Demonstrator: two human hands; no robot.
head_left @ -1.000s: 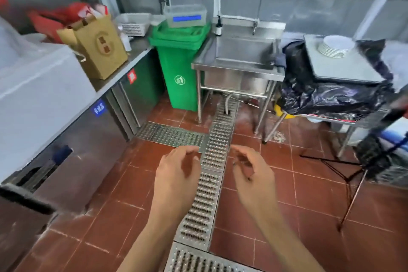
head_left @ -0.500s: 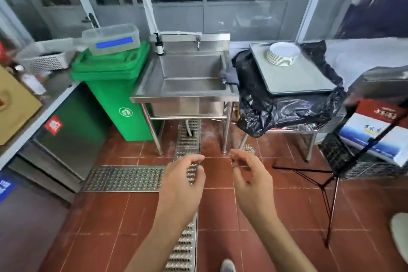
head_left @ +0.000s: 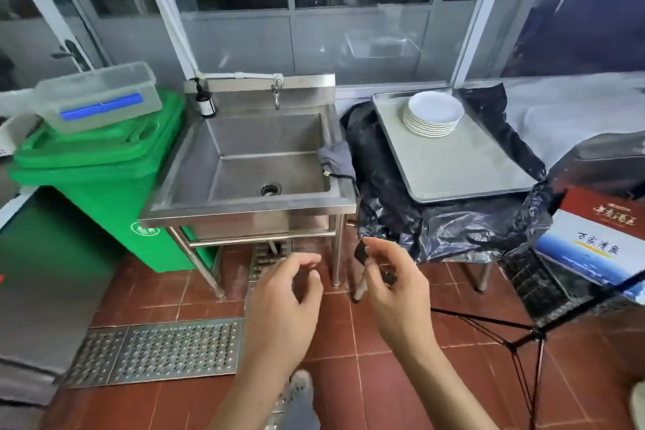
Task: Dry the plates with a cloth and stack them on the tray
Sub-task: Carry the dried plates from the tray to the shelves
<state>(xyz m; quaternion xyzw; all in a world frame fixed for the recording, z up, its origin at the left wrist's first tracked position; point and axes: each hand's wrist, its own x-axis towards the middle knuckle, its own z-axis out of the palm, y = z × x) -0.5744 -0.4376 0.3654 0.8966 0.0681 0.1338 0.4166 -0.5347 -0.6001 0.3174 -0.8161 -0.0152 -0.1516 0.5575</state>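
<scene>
Ahead and to the right, the stack of plates (head_left: pixel 434 115) sits at the far end of the tray (head_left: pixel 464 164), with the grey cloth (head_left: pixel 336 159) draped on the sink (head_left: pixel 251 157) rim just beside it, so the right hand (head_left: pixel 394 284) is the nearer one. Both hands hover low before the sink, well short of either. The left hand (head_left: pixel 284 307) and the right have fingers loosely curled and hold nothing.

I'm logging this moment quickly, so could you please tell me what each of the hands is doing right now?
Left hand: open, fingers loosely curled, holding nothing.
Right hand: cannot be told; fingers curled near a small dark object.
</scene>
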